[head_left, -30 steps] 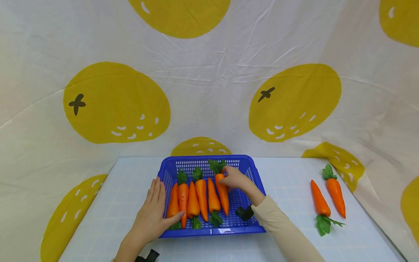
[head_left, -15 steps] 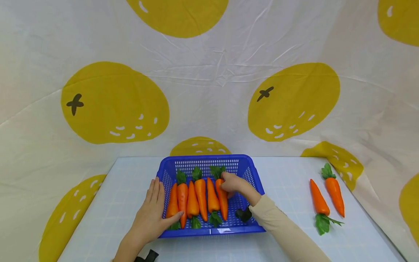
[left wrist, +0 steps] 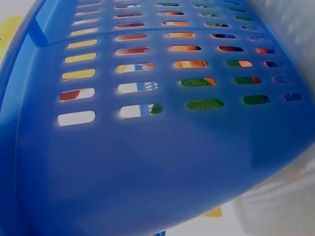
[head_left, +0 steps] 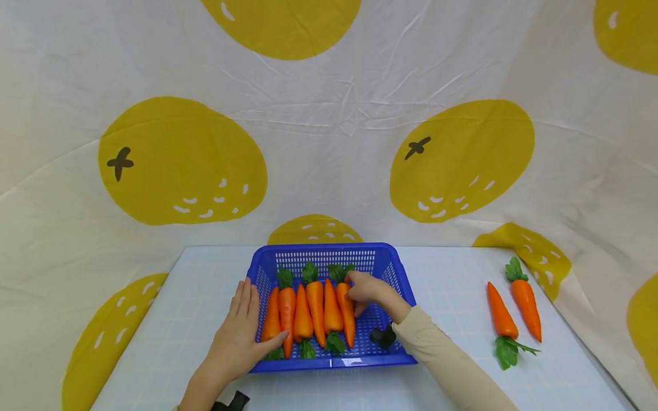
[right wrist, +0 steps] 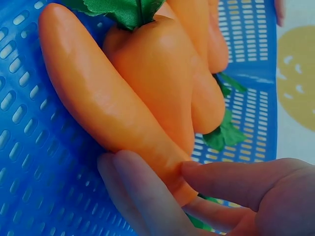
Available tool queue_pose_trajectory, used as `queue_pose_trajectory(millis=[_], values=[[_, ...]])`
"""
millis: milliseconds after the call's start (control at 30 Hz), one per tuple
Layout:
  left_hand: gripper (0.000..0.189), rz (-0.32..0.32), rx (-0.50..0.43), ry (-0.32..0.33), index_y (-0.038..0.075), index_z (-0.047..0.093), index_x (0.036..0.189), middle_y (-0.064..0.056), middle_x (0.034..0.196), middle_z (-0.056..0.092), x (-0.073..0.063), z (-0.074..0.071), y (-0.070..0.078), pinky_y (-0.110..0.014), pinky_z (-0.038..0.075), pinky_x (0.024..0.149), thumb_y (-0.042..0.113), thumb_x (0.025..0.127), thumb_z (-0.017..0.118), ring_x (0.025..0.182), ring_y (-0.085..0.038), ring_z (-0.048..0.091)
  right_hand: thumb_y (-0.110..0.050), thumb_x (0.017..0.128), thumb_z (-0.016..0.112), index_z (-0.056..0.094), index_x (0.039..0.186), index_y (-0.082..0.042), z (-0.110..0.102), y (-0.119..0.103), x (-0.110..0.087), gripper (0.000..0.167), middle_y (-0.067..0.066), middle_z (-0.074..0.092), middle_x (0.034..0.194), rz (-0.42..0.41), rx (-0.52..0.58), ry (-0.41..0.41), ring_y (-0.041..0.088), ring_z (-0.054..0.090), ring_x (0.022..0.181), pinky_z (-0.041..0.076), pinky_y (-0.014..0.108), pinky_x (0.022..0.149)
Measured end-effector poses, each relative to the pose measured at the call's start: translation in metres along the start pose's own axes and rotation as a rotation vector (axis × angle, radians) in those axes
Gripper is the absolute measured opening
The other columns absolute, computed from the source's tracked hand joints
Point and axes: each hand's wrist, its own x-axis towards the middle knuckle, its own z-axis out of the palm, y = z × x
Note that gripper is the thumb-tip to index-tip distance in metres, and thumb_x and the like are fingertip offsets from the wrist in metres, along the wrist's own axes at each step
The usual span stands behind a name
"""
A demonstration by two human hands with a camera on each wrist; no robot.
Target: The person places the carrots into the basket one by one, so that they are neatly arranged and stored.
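Observation:
A blue plastic basket (head_left: pixel 380 358) holds a row of orange carrots with green leafy tops. My left hand (head_left: pixel 228 342) lies along the basket's left side, its fingers straight and the thumb reaching over the rim; the left wrist view shows the slotted outside wall (left wrist: pixel 147 162). With my right hand (head_left: pixel 367 288) I pinch the rightmost carrot (head_left: pixel 346 311) near its leafy end; in the right wrist view thumb and fingers are on either side of that carrot (right wrist: pixel 98 93). It lies against a neighbouring carrot (head_left: pixel 332 311) pointing the opposite way. The left fingers are hidden in the left wrist view.
Two more carrots, one (head_left: pixel 501 311) with leaves toward me and one (head_left: pixel 526 308) with leaves away, lie on the pale checked table (head_left: pixel 452 285) right of the basket. A cloth (head_left: pixel 329 154) printed with yellow fruit hangs behind.
My right hand has drawn the rightmost carrot toward me and slightly left, against its neighbour, which has shifted a little left. My left hand stays on the basket's side.

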Motion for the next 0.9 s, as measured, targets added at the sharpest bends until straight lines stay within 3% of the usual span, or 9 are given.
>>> queue_pose_trajectory(millis=[267,433,733,900], values=[[0.115,0.006,-0.010,-0.001,-0.012,0.015,0.153,-0.026,0.163,-0.002,-0.001,-0.002,0.001,-0.058,0.020,0.114,0.069,0.085,0.061,0.149,-0.043,-0.002,0.000,0.093,0.060,0.054,0.126,0.006,-0.008,-0.004,-0.005,0.034,0.020,0.062,0.105,-0.008,-0.037,0.019,0.034,0.069,0.059,0.059,0.043,0.059],[0.115,0.000,-0.010,-0.007,-0.012,0.015,0.153,-0.026,0.163,-0.002,0.000,-0.002,0.001,-0.059,0.022,0.113,0.068,0.085,0.062,0.149,-0.043,-0.002,-0.004,0.094,0.060,0.055,0.125,0.007,-0.019,-0.008,-0.014,0.033,0.018,0.066,0.095,-0.049,-0.020,0.028,0.032,0.069,0.059,0.059,0.046,0.062],[0.115,0.011,-0.010,0.004,-0.013,0.017,0.152,-0.027,0.162,-0.001,-0.001,-0.001,0.002,-0.059,0.021,0.113,0.068,0.085,0.062,0.149,-0.044,-0.001,-0.006,0.096,0.061,0.059,0.122,0.004,-0.043,-0.020,-0.047,0.028,0.014,0.064,0.080,-0.158,0.023,0.089,0.029,0.070,0.062,0.059,0.038,0.058],[0.114,0.012,-0.015,0.014,-0.013,0.018,0.152,-0.028,0.162,0.000,-0.001,-0.001,0.002,-0.060,0.023,0.112,0.068,0.085,0.063,0.149,-0.044,0.001,-0.003,0.096,0.058,0.058,0.123,0.005,-0.057,-0.023,-0.070,0.028,0.013,0.063,0.080,-0.243,0.073,0.141,0.028,0.068,0.060,0.059,0.035,0.056]])
